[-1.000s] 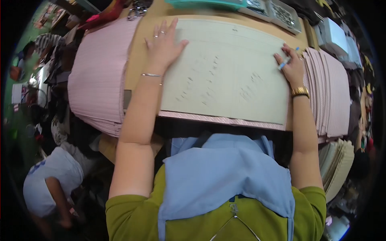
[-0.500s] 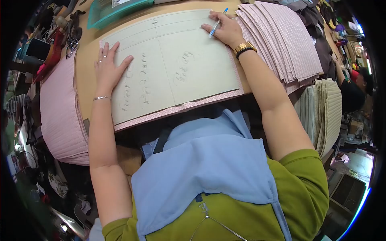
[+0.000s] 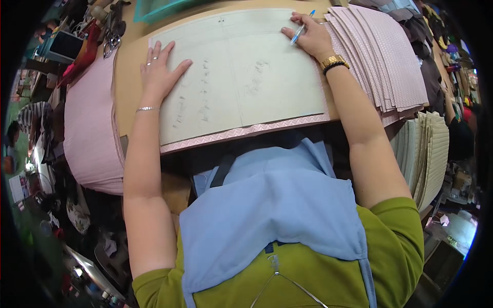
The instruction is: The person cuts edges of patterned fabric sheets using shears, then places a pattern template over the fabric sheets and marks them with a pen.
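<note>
A large pale card (image 3: 277, 77) with handwriting and ruled lines lies over a pink patterned sheet (image 3: 246, 130), whose edge shows along the near side. On the card's left edge my left hand (image 3: 160, 72) rests flat with fingers spread, holding nothing. My right hand (image 3: 312, 37) is at the card's upper right corner, its fingers closed round a blue and clear pen (image 3: 302, 29). The pen slants, its lower end over the card. The writing is too blurred to read.
Pink quilted sheets (image 3: 91, 123) are stacked at the left, and more pink sheets (image 3: 382, 56) fan out at the right. Beige sheets (image 3: 431, 154) stand below them. A teal tray (image 3: 159, 9) and scissors (image 3: 112, 45) are at the back of the wooden table (image 3: 128, 77).
The view has swung, shifting the table and card leftward overall since the earliest frame. Both hands remain on the card, and the pen is still in my right hand.
</note>
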A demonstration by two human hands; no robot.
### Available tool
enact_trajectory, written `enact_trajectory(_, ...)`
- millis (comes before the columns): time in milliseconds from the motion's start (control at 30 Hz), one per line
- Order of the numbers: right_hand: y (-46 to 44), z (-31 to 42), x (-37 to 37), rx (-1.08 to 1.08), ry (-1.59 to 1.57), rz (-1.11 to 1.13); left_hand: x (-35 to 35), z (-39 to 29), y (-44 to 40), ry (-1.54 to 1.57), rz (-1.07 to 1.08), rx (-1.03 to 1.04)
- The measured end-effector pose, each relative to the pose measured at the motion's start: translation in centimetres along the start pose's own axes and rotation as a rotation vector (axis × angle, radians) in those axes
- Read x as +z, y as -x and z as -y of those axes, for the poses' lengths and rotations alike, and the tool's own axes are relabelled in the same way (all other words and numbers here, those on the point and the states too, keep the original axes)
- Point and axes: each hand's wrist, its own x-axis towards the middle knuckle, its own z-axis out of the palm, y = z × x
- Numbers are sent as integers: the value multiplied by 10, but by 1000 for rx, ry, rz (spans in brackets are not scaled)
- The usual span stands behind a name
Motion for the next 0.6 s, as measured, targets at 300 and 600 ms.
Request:
enact_trajectory(300,3,11,-10,-1,37,2,-3,-5,3,1,17,8)
enact_trajectory(600,3,15,-12,23,-4,1,-14,-18,7,5,53,-32)
